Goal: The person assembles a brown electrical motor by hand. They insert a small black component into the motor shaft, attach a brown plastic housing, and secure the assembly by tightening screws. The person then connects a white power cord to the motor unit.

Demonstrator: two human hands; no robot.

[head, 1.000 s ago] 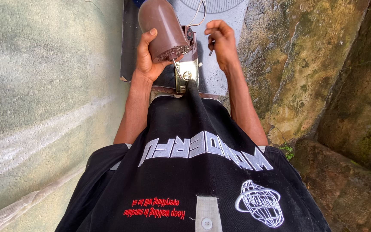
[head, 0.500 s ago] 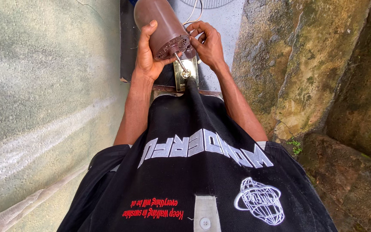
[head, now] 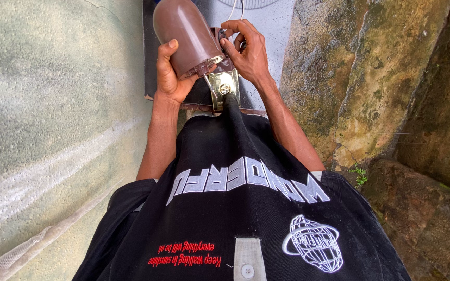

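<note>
A rough greenish plastered wall (head: 42, 104) fills the left side, and mossy, yellow-stained rock (head: 360, 88) rises on the right, with a strip of pale grey floor (head: 272, 31) between them at the top. The person's black printed shirt (head: 235, 208) takes up the lower half of the view.

Both forearms reach up and forward from the body, elbows bent, meeting at a brown rounded plastic housing (head: 186, 36) held just above the waist. The left hand (head: 170, 78) wraps the housing from below and the left, thumb laid up along its side, fingers closed around its lower rim. The right hand (head: 246, 49) is curled at the housing's open end, fingertips pinched together on a small dark part there; what exactly they grip is too small to tell. A shiny brass-coloured metal bracket (head: 224, 86) with a screw in its middle hangs directly under the housing, between the two wrists. A thin white cord (head: 238, 10) runs away at the top.

Compared with half a second ago, the housing sits in nearly the same place, and the right hand stays pressed to its end, fingers drawn a little tighter.
</note>
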